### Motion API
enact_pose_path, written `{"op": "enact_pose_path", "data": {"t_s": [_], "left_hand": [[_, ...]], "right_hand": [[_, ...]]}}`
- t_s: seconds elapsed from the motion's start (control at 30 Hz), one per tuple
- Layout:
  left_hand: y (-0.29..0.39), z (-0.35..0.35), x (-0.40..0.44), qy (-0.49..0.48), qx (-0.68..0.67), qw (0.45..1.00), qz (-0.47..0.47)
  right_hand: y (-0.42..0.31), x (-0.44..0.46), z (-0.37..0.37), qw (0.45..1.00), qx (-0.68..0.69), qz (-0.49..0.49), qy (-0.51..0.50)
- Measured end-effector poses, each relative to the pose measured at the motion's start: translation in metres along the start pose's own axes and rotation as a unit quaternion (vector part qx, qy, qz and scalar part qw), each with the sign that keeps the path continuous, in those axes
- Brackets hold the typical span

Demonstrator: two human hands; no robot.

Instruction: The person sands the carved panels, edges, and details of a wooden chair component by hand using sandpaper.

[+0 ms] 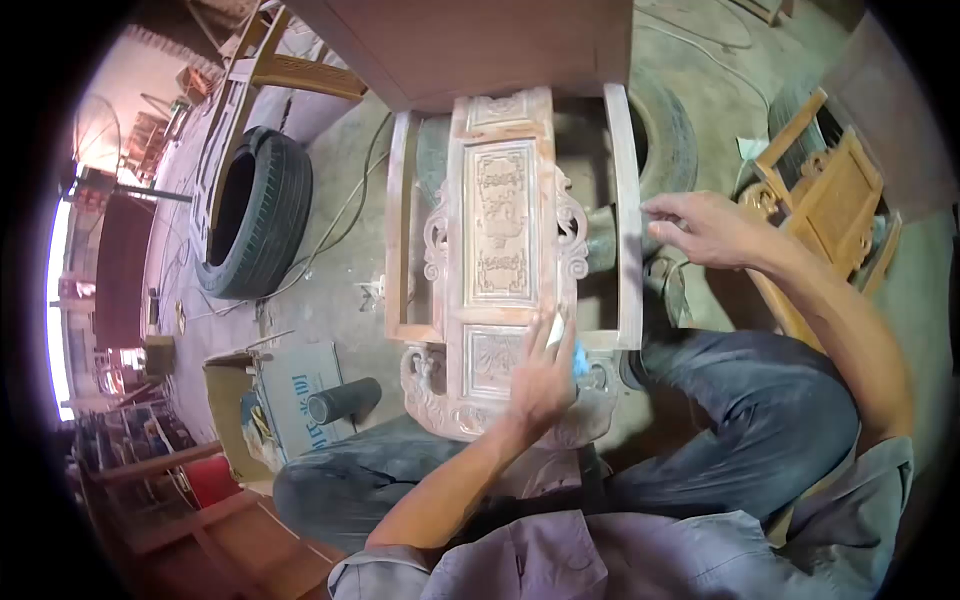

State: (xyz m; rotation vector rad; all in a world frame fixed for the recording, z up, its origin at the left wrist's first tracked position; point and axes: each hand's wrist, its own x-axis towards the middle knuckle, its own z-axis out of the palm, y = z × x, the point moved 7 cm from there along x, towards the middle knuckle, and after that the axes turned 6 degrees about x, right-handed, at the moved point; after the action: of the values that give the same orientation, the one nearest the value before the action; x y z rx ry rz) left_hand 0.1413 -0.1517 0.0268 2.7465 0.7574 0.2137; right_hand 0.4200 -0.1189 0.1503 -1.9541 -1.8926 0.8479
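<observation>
A carved wooden chair (pixel 500 220) lies between my knees, its back panel facing up and dusted pale. My left hand (pixel 543 385) presses on the lower part of the panel, fingers stretched along its right edge. A small white sheet (pixel 556 330), perhaps folded sandpaper, is caught between those fingers. Something light blue (pixel 580 360) shows beside the hand; its kind is unclear. At the right side rail (pixel 626 220) is my right hand (pixel 705 228), fingers extended and apart, the tips at the rail's outer edge. Whether they press on it I cannot tell.
A tyre (pixel 258 215) props a wooden frame on the left, and another tyre (pixel 668 135) stands behind the chair. An open cardboard box (pixel 235 420) and a dark cylinder (pixel 343 400) are near my left knee. More carved furniture (pixel 835 200) lies at right. Cables cross the floor.
</observation>
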Motion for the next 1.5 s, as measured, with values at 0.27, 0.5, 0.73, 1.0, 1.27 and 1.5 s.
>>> {"op": "enact_pose_path", "data": {"t_s": [0.27, 0.5, 0.73, 1.0, 1.27, 1.5], "left_hand": [[-0.001, 0.004, 0.008, 0.047, -0.037, 0.998, -0.008], [-0.002, 0.006, 0.012, 0.0, -0.059, 0.997, -0.041], [-0.028, 0.008, 0.051, 0.005, -0.061, 0.998, -0.024], [-0.032, -0.001, 0.055, -0.073, -0.085, 0.994, -0.008], [-0.03, -0.001, 0.054, -0.049, -0.015, 0.996, 0.08], [-0.022, -0.024, -0.039, -0.254, -0.091, 0.954, 0.133]], "right_hand": [[0.184, 0.073, 0.026, 0.923, -0.081, 0.136, 0.35], [0.222, 0.1, 0.06, 0.881, -0.013, 0.281, 0.381], [0.226, 0.099, 0.062, 0.811, 0.085, 0.425, 0.393], [0.222, 0.094, 0.061, 0.804, 0.08, 0.409, 0.425], [0.223, 0.097, 0.061, 0.809, 0.096, 0.421, 0.399], [0.213, 0.091, 0.062, 0.8, 0.102, 0.408, 0.427]]}}
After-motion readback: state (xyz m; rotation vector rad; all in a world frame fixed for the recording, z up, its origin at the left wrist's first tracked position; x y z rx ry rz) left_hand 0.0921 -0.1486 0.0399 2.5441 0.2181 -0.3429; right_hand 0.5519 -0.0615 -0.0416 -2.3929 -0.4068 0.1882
